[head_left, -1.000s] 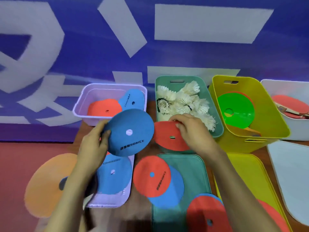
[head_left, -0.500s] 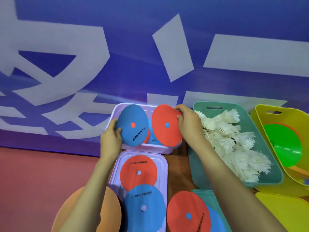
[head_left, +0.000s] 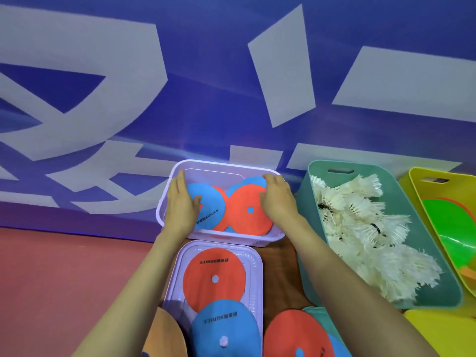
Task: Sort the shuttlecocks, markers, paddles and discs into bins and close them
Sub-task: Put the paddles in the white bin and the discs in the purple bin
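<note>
Both my hands reach into the lilac bin [head_left: 226, 166] at the table's back. My left hand [head_left: 179, 207] holds a blue disc [head_left: 210, 212] by its left edge, thumb on its face. At the right edge of a red disc [head_left: 244, 212], the fingers of my right hand [head_left: 277, 199] curl over it. The two discs lie low inside the bin over other red and blue discs. In front of the bin its lilac lid [head_left: 255, 256] lies flat, carrying a red disc [head_left: 213, 279] and a blue disc [head_left: 224, 328].
A teal bin [head_left: 311, 176] full of white shuttlecocks [head_left: 360, 228] stands to the right, then a yellow bin [head_left: 417, 176] holding a green disc [head_left: 448, 228]. Near me lie a red disc [head_left: 293, 333] on a teal lid [head_left: 316, 311], an orange disc [head_left: 164, 336] and a yellow lid [head_left: 443, 333].
Both hands carried a disc from in front of the bins to the lilac bin and lowered them inside. The discs went from held upright over the rim to lying nearly flat.
</note>
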Demonstrator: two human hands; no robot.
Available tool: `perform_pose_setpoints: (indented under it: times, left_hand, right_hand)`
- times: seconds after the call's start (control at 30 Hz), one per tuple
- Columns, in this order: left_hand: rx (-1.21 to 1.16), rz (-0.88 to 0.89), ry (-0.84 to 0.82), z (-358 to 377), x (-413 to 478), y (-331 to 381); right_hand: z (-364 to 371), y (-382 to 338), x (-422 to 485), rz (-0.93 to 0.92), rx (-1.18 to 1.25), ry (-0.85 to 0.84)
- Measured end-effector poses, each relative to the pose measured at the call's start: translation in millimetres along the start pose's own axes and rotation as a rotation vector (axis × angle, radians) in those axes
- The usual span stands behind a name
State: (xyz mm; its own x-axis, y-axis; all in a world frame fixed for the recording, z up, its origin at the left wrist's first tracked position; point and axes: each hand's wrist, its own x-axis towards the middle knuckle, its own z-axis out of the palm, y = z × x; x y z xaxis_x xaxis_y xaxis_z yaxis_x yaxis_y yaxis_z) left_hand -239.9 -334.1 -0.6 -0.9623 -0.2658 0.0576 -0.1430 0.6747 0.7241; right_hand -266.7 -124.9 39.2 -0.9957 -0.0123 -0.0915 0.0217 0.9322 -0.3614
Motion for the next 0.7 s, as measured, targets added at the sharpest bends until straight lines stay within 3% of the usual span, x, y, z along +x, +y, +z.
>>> perform_pose_setpoints:
  times: [0.17,0.37,0.5,0.6,0.7]
  left_hand:
    - [0.05,0.11,-0.1,11,-40,24]
    - [-0.021,0.2,-0.06,23,-123,58]
    - [0.01,0.116,-0.093,39,-175,52]
    - [0.013,0.065,-0.156,52,-219,46]
    - [0.024,0.054,-0.222,66,-260,42]
  right_hand:
    - [-3,-4,-33,-0.114,-0.053,-0.034]
    - [-28,12,-111,-0.335,0.026,0.07]
    - [-24,42,-175,-0.465,0.051,0.128]
    - [-14,75,-217,-0.467,0.011,0.064]
    - [-2,109,-246,-0.365,-0.013,-0.119]
